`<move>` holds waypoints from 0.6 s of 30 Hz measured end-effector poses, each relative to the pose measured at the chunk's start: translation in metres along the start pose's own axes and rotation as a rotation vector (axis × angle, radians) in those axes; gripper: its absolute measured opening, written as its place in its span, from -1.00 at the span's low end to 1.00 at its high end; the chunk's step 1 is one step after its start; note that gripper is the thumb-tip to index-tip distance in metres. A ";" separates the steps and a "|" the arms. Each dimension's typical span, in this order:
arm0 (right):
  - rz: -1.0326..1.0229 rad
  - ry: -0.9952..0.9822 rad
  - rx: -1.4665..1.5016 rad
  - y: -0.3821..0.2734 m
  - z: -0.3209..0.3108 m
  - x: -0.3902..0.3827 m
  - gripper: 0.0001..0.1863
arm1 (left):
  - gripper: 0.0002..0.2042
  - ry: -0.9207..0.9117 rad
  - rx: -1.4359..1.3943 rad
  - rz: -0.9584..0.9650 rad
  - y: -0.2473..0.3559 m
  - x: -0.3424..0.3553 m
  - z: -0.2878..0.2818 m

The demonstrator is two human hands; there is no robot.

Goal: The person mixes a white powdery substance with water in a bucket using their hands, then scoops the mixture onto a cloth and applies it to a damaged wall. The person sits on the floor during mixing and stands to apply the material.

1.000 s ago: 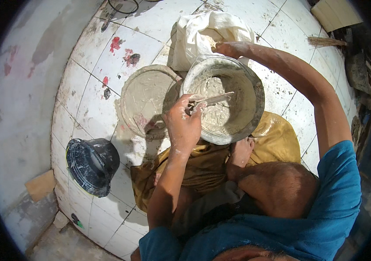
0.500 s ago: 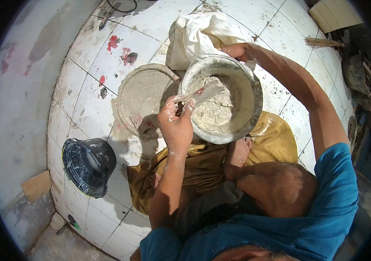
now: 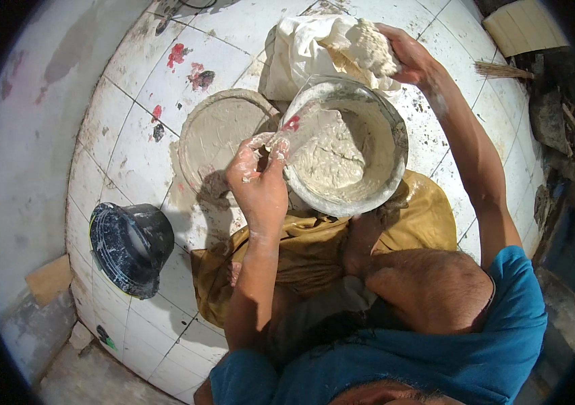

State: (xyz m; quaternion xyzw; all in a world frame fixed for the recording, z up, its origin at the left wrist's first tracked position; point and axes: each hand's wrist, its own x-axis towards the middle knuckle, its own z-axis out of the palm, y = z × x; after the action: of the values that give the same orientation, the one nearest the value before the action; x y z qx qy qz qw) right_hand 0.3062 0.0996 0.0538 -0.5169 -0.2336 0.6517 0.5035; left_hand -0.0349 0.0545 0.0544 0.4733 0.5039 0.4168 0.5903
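My left hand (image 3: 259, 177), smeared with paste, pinches a scraper (image 3: 293, 124) with red marks, at the left rim of a grey bucket (image 3: 400, 138). Its pale blade is hard to tell from the thick off-white paste (image 3: 328, 158) inside. My right hand (image 3: 410, 57) is cupped round a heaped handful of pale powder (image 3: 372, 50), above the mouth of a white woven sack (image 3: 293, 57) beyond the bucket. Some fingers are hidden behind the powder. Left of the bucket lies a round shallow pan (image 3: 216, 131) coated with grey paste.
A black paste-spattered bucket (image 3: 140, 246) lies tipped on the white tiles at left. Brown cloth (image 3: 436, 212) is spread under my feet. A wall (image 3: 31, 135) rises at left. Debris (image 3: 551, 121) and a twig broom (image 3: 503, 69) lie at right.
My right hand has come up out of the sack's mouth with a handful of powder. My left hand has moved slightly left and down, still holding the scraper.
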 end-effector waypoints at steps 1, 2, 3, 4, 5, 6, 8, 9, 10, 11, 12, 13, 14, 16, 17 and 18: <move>-0.001 -0.010 -0.021 -0.001 0.005 -0.011 -0.58 | -0.87 0.009 -0.006 0.002 0.002 0.000 -0.001; 0.032 -0.109 -0.054 -0.005 0.000 -0.027 -0.65 | -0.85 0.005 -0.018 0.005 0.004 0.000 0.001; 0.038 -0.131 -0.129 0.000 0.002 -0.035 -0.63 | -0.87 0.007 -0.031 0.018 0.006 0.001 0.001; 0.044 -0.152 -0.204 0.007 0.005 -0.044 -0.60 | -0.88 0.008 -0.044 0.032 0.008 0.002 0.001; 0.052 -0.167 -0.286 0.011 0.009 -0.055 -0.55 | -0.89 0.005 -0.065 0.042 0.009 0.002 0.002; 0.082 -0.152 -0.317 0.007 0.025 -0.064 -0.47 | -0.89 0.018 -0.064 -0.020 0.011 0.003 0.000; 0.004 -0.033 -0.516 0.018 0.038 -0.076 -0.47 | -0.89 0.014 -0.052 -0.020 0.013 0.002 -0.001; -0.056 0.032 -0.673 0.020 0.047 -0.083 -0.48 | -0.89 0.016 -0.042 -0.010 0.016 0.002 -0.002; -0.018 0.012 -0.818 0.012 0.057 -0.094 -0.53 | -0.89 0.021 -0.051 0.003 0.019 0.001 -0.003; -0.019 0.020 -0.832 0.013 0.058 -0.097 -0.54 | -0.89 0.025 -0.065 0.005 0.017 0.000 -0.002; -0.020 0.026 -0.845 0.014 0.058 -0.099 -0.55 | -0.89 0.031 -0.078 0.007 0.016 -0.001 -0.002; -0.021 0.031 -0.857 0.016 0.059 -0.101 -0.55 | -0.89 0.025 -0.092 0.004 0.017 -0.001 -0.003; -0.071 0.061 -0.813 0.019 0.061 -0.103 -0.58 | -0.89 0.017 -0.107 0.001 0.019 -0.001 -0.002; -0.170 0.115 -0.720 0.033 0.067 -0.106 -0.65 | -0.88 0.010 -0.106 -0.003 0.018 -0.002 -0.004; -0.218 0.151 -0.681 0.039 0.070 -0.110 -0.68 | -0.88 0.004 -0.100 -0.005 0.016 -0.002 -0.004; -0.187 0.203 -0.778 0.049 0.077 -0.110 -0.72 | -0.88 -0.002 -0.087 -0.005 0.014 -0.002 -0.004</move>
State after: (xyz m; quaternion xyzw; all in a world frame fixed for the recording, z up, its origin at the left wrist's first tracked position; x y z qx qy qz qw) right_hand 0.2117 -0.0015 0.0895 -0.7070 -0.4578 0.4116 0.3481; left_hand -0.0392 0.0561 0.0680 0.4462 0.4861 0.4363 0.6118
